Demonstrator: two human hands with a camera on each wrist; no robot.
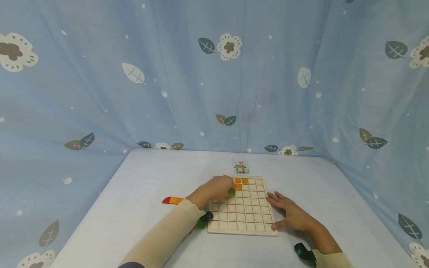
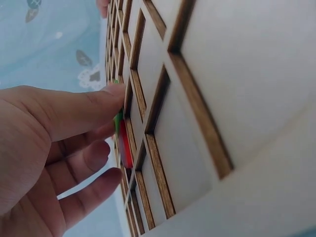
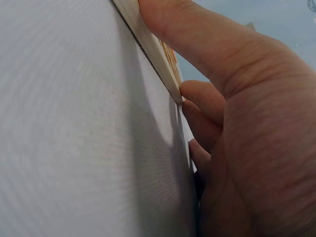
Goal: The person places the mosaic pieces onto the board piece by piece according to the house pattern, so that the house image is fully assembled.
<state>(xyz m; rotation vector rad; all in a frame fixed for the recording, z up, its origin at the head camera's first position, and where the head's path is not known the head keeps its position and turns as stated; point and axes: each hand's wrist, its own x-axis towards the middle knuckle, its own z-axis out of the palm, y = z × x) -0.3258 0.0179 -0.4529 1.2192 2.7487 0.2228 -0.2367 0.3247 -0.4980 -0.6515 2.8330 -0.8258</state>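
A pale wooden grid board point(image 1: 249, 216) lies on the white table. My left hand point(image 1: 219, 187) is over its upper left cells, and thumb and forefinger pinch a green piece point(image 2: 117, 121) down at the grid. Just below them a red piece point(image 2: 125, 145) sits in the grid; the fingers partly hide this area. Beside the hand, two rounded orange pieces point(image 1: 241, 181) and an orange square point(image 1: 238, 186) lie in cells. My right hand point(image 1: 291, 213) rests along the board's right edge, its fingers spread and the thumb point(image 3: 173, 19) touching the rim.
Behind the board lies a small pattern card point(image 1: 241, 167) with a coloured figure on a grid. Left of the board is a row of red and orange pieces point(image 1: 172, 200). More green pieces point(image 1: 202, 224) are partly hidden by the left sleeve. A patterned blue curtain point(image 1: 187, 93) hangs behind.
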